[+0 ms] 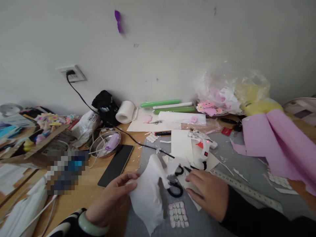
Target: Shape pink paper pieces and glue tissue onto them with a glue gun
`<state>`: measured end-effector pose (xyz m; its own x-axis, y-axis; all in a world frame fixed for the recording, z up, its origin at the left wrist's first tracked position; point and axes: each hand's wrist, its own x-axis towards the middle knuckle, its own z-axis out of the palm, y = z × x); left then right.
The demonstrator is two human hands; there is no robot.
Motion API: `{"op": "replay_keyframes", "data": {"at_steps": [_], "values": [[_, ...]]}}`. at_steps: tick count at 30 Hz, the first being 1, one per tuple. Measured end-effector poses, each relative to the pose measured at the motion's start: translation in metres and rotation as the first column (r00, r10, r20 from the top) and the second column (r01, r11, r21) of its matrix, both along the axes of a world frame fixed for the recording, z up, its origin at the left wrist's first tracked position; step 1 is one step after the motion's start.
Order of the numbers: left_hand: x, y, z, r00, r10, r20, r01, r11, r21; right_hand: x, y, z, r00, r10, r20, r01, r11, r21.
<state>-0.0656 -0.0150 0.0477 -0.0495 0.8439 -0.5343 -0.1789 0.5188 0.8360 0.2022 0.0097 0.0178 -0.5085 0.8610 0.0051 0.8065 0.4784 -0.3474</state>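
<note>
**Inspector A:** White foam sheet, thin and ragged at the edge, is pinched in the left hand between thumb and fingers, lifted off the grey mat. The right hand lies flat and unclenched, grasping nothing, its fingertips just beside the black-handled scissors, which lie partly under the sheet.

**Inspector B:** Advice for handling?

**Inspector A:** In my judgement, the sheet tears readily; grip it near the intended cut line and keep it taut. Take the scissors by the loops, clear of the black cable that crosses just above them.

**Inspector B:** Head view, the surface?

**Inspector A:** Wooden, crowded. A glue gun stands near the scissors, with a red light showing. A steel ruler lies right of the hand; a dark phone left of the mat. Small white cut-outs sit below the scissors. Pink sheet drapes at far right.

**Inspector B:** Room?

**Inspector A:** Plain pale wall, one socket with the cable plugged in.
</note>
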Motion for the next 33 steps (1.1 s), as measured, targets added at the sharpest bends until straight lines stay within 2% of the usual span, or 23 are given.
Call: {"op": "replay_keyframes", "data": {"at_steps": [2, 5, 8, 11, 15, 21, 24, 26, 28, 30, 31, 32, 33], "values": [[0.000, -0.006, -0.001, 1.000, -0.012, 0.004, 0.012, 1.000, -0.013, -0.018, 0.001, -0.001, 0.995, 0.073, 0.065, -0.071, 0.997, -0.032], [-0.001, -0.013, -0.003, 0.997, -0.081, -0.018, 0.080, 0.997, -0.021, -0.036, 0.008, -0.002, 0.992, 0.089, 0.086, -0.084, 0.995, -0.056], [-0.002, -0.018, -0.005, 0.993, -0.114, -0.031, 0.113, 0.993, -0.037, -0.043, 0.014, 0.002, 0.992, 0.084, 0.099, -0.077, 0.994, -0.074], [-0.004, -0.021, -0.005, 0.995, -0.083, -0.059, 0.082, 0.996, -0.034, -0.040, 0.015, 0.011, 0.990, 0.087, 0.112, -0.077, 0.993, -0.093], [-0.003, -0.019, -0.004, 0.995, 0.001, -0.102, 0.003, 0.999, 0.039, -0.019, 0.012, 0.028, 0.990, 0.073, 0.122, -0.060, 0.992, -0.111], [0.011, -0.007, -0.004, 0.993, 0.099, -0.057, -0.088, 0.981, 0.175, 0.037, 0.009, 0.045, 0.994, -0.017, 0.104, 0.031, 0.991, -0.132], [0.020, 0.001, -0.004, 0.985, 0.170, 0.008, -0.167, 0.958, 0.233, 0.064, 0.014, 0.048, 0.997, -0.082, -0.005, 0.078, 0.961, -0.264], [0.024, 0.007, -0.003, 0.976, 0.214, 0.050, -0.220, 0.942, 0.255, 0.071, 0.018, 0.046, 0.989, -0.110, -0.102, 0.062, 0.919, -0.388], [0.026, 0.013, -0.002, 0.967, 0.243, 0.080, -0.255, 0.931, 0.259, 0.068, 0.021, 0.041, 0.937, -0.190, -0.292, -0.007, 0.828, -0.561], [0.028, 0.018, -0.002, 0.963, 0.253, 0.090, -0.268, 0.930, 0.252, 0.053, 0.019, 0.034, 0.802, -0.333, -0.496, -0.147, 0.695, -0.704], [0.029, 0.020, -0.002, 0.963, 0.255, 0.088, -0.269, 0.929, 0.252, 0.043, 0.017, 0.031, 0.713, -0.411, -0.568, -0.217, 0.641, -0.736], [0.030, 0.021, -0.002, 0.964, 0.254, 0.084, -0.267, 0.929, 0.256, 0.032, 0.014, 0.028, 0.647, -0.471, -0.599, -0.284, 0.581, -0.763], [0.032, 0.022, -0.002, 0.965, 0.251, 0.076, -0.262, 0.929, 0.262, 0.021, 0.010, 0.025, 0.603, -0.508, -0.615, -0.323, 0.549, -0.771]]}}
